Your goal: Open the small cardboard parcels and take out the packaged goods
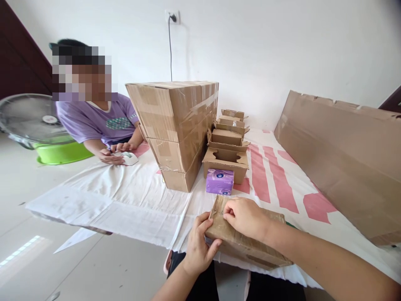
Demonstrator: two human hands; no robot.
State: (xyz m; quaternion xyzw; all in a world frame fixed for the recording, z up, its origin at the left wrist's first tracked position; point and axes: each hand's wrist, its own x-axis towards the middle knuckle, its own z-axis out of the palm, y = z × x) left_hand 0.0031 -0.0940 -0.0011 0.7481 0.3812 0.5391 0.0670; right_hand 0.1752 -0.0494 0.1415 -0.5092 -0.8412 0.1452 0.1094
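A small taped cardboard box (pixel 250 246) rests on my lap at the near edge of the white sheet (pixel 125 200). My left hand (pixel 199 244) grips its near left corner, thumb over the side. My right hand (pixel 246 217) lies on its top, fingertips pinched together at the upper left corner; what they pinch is too small to make out. Just beyond the box lies a purple tissue pack (pixel 219 181).
A tall stack of taped cartons (pixel 175 129) stands in the middle, with a row of small open boxes (pixel 226 156) beside it. A big flat cardboard sheet (pixel 347 159) leans at right. Another person (pixel 100 121) sits at left holding a white object; a fan (pixel 28 117) and green basin (pixel 62 152) lie behind.
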